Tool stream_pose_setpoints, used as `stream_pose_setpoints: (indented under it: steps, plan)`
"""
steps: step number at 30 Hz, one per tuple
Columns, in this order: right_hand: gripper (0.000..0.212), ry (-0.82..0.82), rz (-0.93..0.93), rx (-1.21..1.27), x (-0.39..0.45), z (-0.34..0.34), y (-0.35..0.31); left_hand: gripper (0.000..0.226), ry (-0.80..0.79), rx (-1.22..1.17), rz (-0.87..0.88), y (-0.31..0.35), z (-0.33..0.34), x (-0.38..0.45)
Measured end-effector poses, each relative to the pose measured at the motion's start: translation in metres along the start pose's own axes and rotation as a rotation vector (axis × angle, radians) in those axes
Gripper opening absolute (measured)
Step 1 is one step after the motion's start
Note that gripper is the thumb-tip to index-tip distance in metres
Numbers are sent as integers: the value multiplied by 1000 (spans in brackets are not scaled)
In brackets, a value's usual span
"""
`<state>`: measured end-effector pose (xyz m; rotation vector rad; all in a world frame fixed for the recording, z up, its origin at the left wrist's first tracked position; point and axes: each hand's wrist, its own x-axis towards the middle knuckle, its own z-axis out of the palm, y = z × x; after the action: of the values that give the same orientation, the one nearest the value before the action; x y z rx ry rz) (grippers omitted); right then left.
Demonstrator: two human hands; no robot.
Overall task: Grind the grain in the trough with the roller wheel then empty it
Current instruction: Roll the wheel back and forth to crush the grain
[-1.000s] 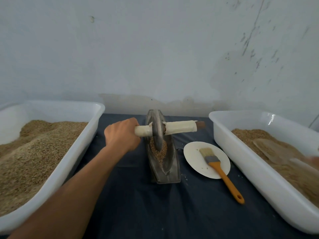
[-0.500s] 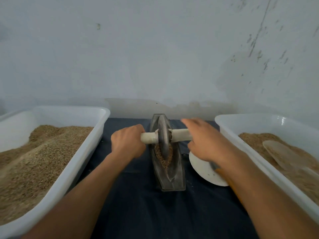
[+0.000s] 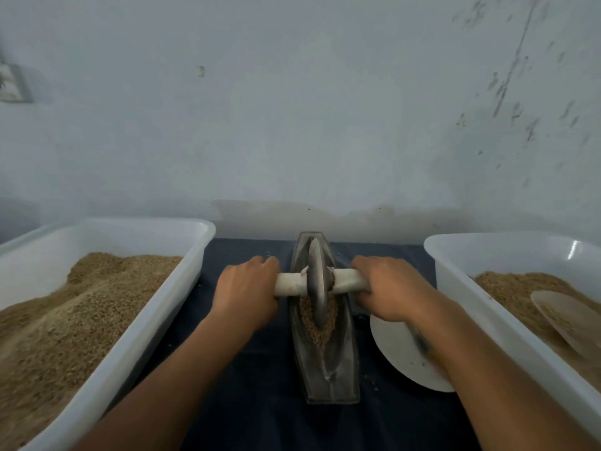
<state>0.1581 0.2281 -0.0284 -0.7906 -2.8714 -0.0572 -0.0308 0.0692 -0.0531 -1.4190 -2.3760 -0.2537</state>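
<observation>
Two tall white tubs, the left tub (image 3: 182,307) and the right tub (image 3: 455,288), wall in a narrow lane of dark table (image 3: 260,418). The trough (image 3: 325,369) splits that lane down its middle. A white plate (image 3: 396,353) fills the strip between the trough and the right tub.

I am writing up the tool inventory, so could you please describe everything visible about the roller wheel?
The roller wheel is a thin, dull grey metal-looking disc standing upright on edge in the narrow boat-shaped trough, its lower rim sunk in the brown grain. A pale, cream-wrapped axle handle runs through its centre, level and crosswise to the trough. The left hand grips one end and the right hand the other.
</observation>
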Motion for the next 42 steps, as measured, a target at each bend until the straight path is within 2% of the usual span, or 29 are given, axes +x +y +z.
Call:
stream_pose_setpoints:
  steps: [6, 11, 15, 18, 24, 28, 32, 37, 42]
  plan:
    - [20, 157, -25, -88, 7, 15, 1, 23, 106, 78, 37, 2, 3, 1]
    - [23, 261, -20, -124, 13, 26, 4, 26, 208, 38, 89, 3, 12, 2]
    - [25, 267, -8, -157, 13, 26, 3, 28, 175, 31, 101, 0, 12, 3]
    - [24, 162, 29, -160, 12, 16, -2, 31, 95, 57, 46, 5, 5, 1]
    - [24, -203, 108, -76, -3, -17, -14, 25, -80, 145, -83, 19, -16, -6]
    - [22, -327, 111, -64, -15, -34, -25, 19, -255, 106, -89, 20, -30, -8]
    - [23, -429, 113, -107, -22, -44, -34, 33, -383, 53, -82, 19, -44, -12]
    - [26, -483, 125, -99, -24, -45, -34, 34, -367, 93, -67, 22, -50, -16]
    - [27, -371, 125, -83, -12, -28, -29, 21, -193, 172, -33, 26, -40, -10]
